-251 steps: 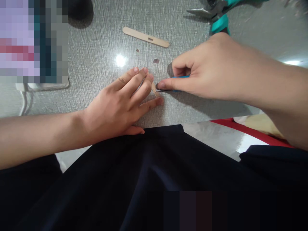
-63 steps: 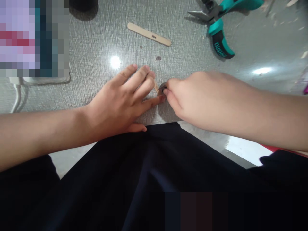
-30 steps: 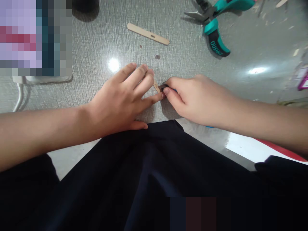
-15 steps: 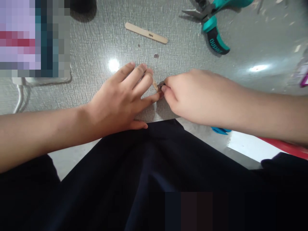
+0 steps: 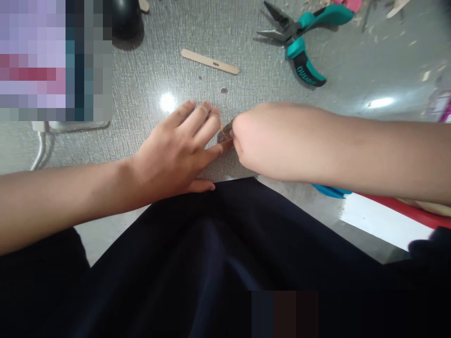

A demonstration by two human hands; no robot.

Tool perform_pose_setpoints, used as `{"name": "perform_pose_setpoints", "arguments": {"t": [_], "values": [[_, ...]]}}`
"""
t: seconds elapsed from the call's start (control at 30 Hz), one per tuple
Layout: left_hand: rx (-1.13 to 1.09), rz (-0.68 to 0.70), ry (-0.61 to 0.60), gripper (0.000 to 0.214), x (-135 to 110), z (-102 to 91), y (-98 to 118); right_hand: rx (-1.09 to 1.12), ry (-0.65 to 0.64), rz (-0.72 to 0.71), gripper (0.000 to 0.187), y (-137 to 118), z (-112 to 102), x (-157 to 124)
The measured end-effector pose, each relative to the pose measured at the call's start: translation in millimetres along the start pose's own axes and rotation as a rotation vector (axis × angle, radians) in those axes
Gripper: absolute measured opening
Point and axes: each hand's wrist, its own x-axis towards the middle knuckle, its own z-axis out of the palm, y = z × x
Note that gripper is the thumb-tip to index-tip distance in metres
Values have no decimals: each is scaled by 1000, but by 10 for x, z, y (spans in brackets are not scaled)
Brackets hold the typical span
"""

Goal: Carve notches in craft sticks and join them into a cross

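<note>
My left hand (image 5: 179,143) lies flat on the grey tabletop (image 5: 141,94) with its fingers spread. Its index fingertip reaches to the fingers of my right hand (image 5: 262,138). That right hand is closed in a pinch around a small dark metal blade-like piece (image 5: 224,135), mostly covered by the fingers. Between the hands a bit of a thin wooden stick shows; most of it is hidden. Farther back lies a whole wooden craft stick (image 5: 200,58) with a dark mark on it.
Needle-nose pliers (image 5: 296,32) with teal and black handles lie open at the back right. Wood shavings are scattered beyond them. A black rounded object (image 5: 125,21) stands at the back left. A white cable (image 5: 40,150) runs at left. Below the table edge lies white paper (image 5: 380,223).
My right hand has shifted slightly left and turned, with the metal piece tilted differently between its fingers. My left hand stays nearly in place. The view has moved a little, showing more of the table's back.
</note>
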Motion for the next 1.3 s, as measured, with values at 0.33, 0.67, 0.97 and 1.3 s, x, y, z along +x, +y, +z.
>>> {"name": "perform_pose_setpoints", "arguments": {"t": [0.33,0.67,0.97,1.3], "values": [[-52,-28,-14,91,-58,24,-21,137,-174,-18,56,375,-129,119],[-210,-11,23,90,-90,93,-112,112,-375,127,65,92,-418,103],[-343,-80,215,79,-76,219,-27,185,-471,142,71,96,-512,130],[-199,41,74,92,-82,82,-130,168,-376,239,69,76,-388,104]]}}
